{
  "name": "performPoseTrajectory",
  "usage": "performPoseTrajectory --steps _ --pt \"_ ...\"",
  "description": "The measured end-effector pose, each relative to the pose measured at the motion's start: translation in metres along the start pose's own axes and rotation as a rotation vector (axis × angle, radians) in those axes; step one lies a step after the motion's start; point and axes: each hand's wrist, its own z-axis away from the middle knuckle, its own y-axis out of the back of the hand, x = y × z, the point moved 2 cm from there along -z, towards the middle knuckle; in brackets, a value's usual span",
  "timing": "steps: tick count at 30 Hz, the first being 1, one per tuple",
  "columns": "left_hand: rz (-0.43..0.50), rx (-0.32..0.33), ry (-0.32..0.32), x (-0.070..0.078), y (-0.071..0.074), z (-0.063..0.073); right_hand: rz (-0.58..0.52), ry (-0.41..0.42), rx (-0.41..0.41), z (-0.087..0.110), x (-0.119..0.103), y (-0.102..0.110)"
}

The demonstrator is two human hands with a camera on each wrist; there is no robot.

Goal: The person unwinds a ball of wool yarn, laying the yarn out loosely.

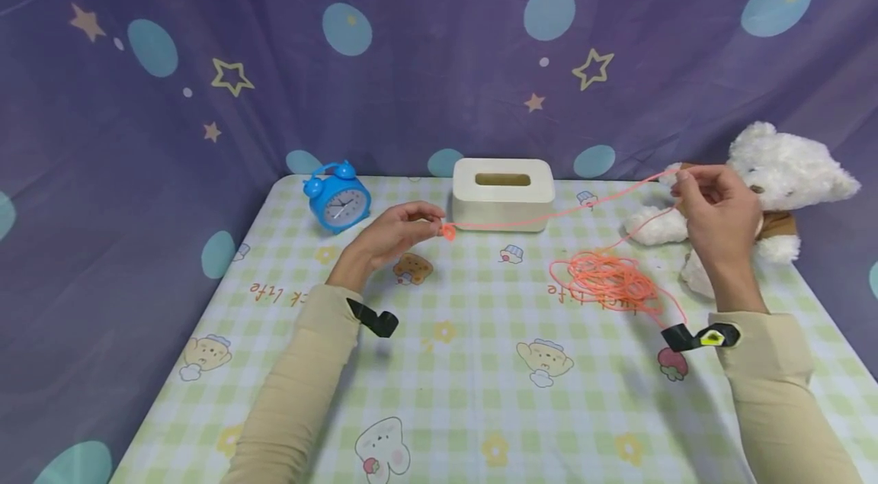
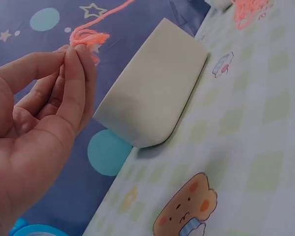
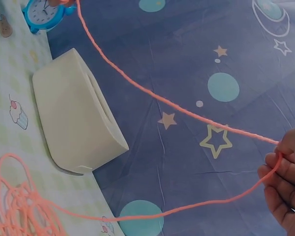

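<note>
A coral-pink cord [image 1: 604,198] stretches through the air between the two hands. My left hand [image 1: 401,231] pinches a small looped bunch [image 2: 88,37] of it between thumb and fingertips, in front of the tissue box. On the right, my right hand [image 1: 720,213] is raised before the teddy bear and pinches the same cord further along. From there the cord drops to a loose, tangled pile [image 1: 607,282] on the tablecloth. In the right wrist view the cord bends at the fingertips of the right hand [image 3: 287,172].
A cream tissue box [image 1: 503,209] stands at the back middle of the checked tablecloth [image 1: 466,392]. To its left is a blue alarm clock [image 1: 341,206]. A white teddy bear [image 1: 789,164] sits at the right, with a purple patterned curtain [image 1: 425,103] behind.
</note>
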Motion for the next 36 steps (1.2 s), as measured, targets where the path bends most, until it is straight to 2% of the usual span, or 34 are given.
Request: performPoseTrajectory --steps 3,9,14,16,18,19,21,24,26,29,33,36 --pt "0.065 0.000 -0.009 0.000 -0.001 0.000 0.017 -0.011 -0.049 0.003 0.001 -0.001" --pt "0.123 0.009 -0.030 0.001 -0.005 -0.001 0.133 0.024 -0.125 0.011 0.006 -0.004" --pt "0.159 0.056 -0.034 0.002 -0.006 -0.003 0.178 0.041 -0.142 0.017 0.008 -0.006" --pt "0.137 0.086 -0.029 0.002 -0.007 -0.005 0.185 0.044 -0.143 0.018 0.008 -0.006" --pt "0.056 0.113 -0.016 0.002 -0.009 -0.006 0.183 0.044 -0.143 0.018 0.008 -0.007" --pt "-0.023 0.121 -0.008 0.001 -0.011 -0.007 0.182 0.041 -0.143 0.018 0.008 -0.007" --pt "-0.219 0.125 0.006 -0.001 -0.017 -0.010 0.176 0.032 -0.150 0.019 0.008 -0.007" --pt "-0.544 0.097 0.010 -0.006 -0.029 -0.016 0.161 0.032 -0.162 0.020 0.009 -0.008" --pt "-0.709 0.071 0.003 -0.012 -0.037 -0.020 0.147 0.036 -0.172 0.021 0.009 -0.008" --pt "-0.828 0.042 0.007 -0.023 -0.048 -0.027 0.147 0.031 -0.187 0.024 0.012 -0.010" --pt "-0.910 -0.006 0.014 -0.036 -0.060 -0.037 0.180 -0.009 -0.224 0.029 0.017 -0.011" --pt "-1.008 -0.044 0.002 -0.045 -0.066 -0.044 0.199 -0.026 -0.252 0.032 0.019 -0.012"
